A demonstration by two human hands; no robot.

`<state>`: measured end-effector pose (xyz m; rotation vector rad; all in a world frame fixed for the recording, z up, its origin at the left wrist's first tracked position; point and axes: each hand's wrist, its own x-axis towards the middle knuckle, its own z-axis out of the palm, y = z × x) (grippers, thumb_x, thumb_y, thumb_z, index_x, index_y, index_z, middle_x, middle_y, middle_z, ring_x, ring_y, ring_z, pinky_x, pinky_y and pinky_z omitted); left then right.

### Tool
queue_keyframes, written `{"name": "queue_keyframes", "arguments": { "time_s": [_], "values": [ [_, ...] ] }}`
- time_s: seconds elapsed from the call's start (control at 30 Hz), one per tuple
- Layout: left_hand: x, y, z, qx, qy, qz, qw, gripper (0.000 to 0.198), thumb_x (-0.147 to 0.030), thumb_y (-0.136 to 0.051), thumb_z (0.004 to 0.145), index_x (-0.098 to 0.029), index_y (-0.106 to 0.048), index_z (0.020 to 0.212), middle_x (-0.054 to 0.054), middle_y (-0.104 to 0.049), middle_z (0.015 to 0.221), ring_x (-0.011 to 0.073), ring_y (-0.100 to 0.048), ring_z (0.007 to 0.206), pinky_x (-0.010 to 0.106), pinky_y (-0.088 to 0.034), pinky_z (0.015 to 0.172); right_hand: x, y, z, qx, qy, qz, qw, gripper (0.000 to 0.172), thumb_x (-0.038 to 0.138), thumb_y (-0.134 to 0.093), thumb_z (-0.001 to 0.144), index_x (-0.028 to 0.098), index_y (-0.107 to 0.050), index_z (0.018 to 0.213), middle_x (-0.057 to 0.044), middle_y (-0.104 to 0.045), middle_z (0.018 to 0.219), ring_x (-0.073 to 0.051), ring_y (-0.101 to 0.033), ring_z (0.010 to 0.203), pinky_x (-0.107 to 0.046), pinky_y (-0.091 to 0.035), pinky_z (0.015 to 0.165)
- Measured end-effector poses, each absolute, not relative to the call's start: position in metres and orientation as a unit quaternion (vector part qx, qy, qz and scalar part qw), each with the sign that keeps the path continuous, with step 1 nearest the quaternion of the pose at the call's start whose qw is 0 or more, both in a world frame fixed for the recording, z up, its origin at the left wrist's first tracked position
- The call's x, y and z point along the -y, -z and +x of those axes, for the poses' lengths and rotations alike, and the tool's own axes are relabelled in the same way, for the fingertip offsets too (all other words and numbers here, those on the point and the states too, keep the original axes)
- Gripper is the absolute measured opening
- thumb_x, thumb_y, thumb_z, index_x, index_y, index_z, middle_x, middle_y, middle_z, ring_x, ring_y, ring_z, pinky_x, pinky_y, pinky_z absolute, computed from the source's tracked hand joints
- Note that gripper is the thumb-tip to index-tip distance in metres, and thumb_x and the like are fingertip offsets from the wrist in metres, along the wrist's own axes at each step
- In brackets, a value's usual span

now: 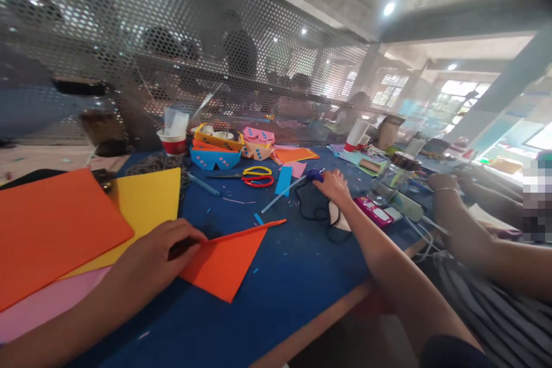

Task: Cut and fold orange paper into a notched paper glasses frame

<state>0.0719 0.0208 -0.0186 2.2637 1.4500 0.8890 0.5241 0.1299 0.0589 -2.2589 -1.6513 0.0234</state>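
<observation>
My left hand (172, 250) pinches one end of an orange craft sheet (235, 264), whose far edge is folded over into a narrow strip. Stretched out to the right, my right hand (335, 187) has its fingers around a small dark blue glue gun (316, 175). From the gun a translucent glue stick (282, 195) sticks out toward the left, and a black cord (311, 217) loops beneath it. Scissors (257, 177) with yellow and red handles and a blue paper strip (283, 180) lie beyond the orange sheet.
Larger orange (56, 224) and yellow sheets (150, 201) lie at left. Folded paper pieces with dots (215, 158) stand near the perforated screen (194, 69). A glass jar (390, 178) and pink box (373, 211) are at right, beside another person's arm (483, 236).
</observation>
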Motion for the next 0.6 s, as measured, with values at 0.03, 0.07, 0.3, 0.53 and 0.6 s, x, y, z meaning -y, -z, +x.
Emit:
{"name": "queue_keyframes", "arguments": {
  "time_s": [0.03,0.07,0.3,0.53,0.6],
  "values": [
    [-0.020,0.018,0.074,-0.504,-0.303,0.792,0.163,0.032,-0.054,-0.065,0.102,-0.033,-0.088,0.100,0.006,-0.089,0.106,0.0321,-0.082,0.101,0.041,-0.065,0.090,-0.125,-0.063,0.520,0.595,0.005,-0.782,0.183,0.040,0.027,-0.076,0.110,0.014,-0.077,0.148,-0.027,-0.063,0.166,-0.048,-0.055,0.160,-0.068,-0.045,0.132],
    [-0.019,0.018,0.075,-0.505,-0.302,0.792,0.166,0.032,-0.055,-0.065,0.100,-0.032,-0.088,0.098,0.007,-0.088,0.103,0.0318,-0.081,0.099,0.040,-0.064,0.088,-0.121,-0.068,0.514,0.615,0.015,-0.764,0.196,0.041,0.024,-0.069,0.112,0.011,-0.075,0.151,-0.030,-0.058,0.170,-0.049,-0.049,0.164,-0.069,-0.040,0.134],
    [-0.014,0.007,0.081,-0.510,-0.296,0.789,0.174,0.033,-0.052,-0.064,0.099,-0.030,-0.088,0.097,0.007,-0.087,0.101,0.0298,-0.079,0.095,0.036,-0.061,0.083,-0.081,-0.079,0.423,0.877,-0.165,-0.411,0.186,0.014,0.026,-0.077,0.115,0.024,-0.090,0.120,-0.006,-0.087,0.122,-0.023,-0.080,0.116,-0.034,-0.059,0.107],
    [-0.011,0.009,0.081,-0.504,-0.305,0.793,0.155,0.028,-0.044,-0.065,0.100,-0.030,-0.089,0.097,0.005,-0.085,0.098,0.0272,-0.080,0.092,0.035,-0.060,0.082,-0.061,-0.048,0.382,0.931,-0.173,-0.283,0.151,0.007,0.019,-0.084,0.113,0.020,-0.090,0.118,-0.007,-0.084,0.115,-0.021,-0.079,0.113,-0.032,-0.058,0.099],
    [-0.009,0.012,0.080,-0.500,-0.316,0.794,0.142,0.026,-0.042,-0.067,0.101,-0.030,-0.089,0.099,0.003,-0.085,0.099,0.0257,-0.080,0.091,0.034,-0.058,0.081,-0.061,-0.039,0.383,0.935,-0.150,-0.280,0.159,0.007,0.016,-0.084,0.113,0.020,-0.088,0.117,-0.006,-0.084,0.113,-0.021,-0.078,0.111,-0.030,-0.057,0.097]
  ]
}}
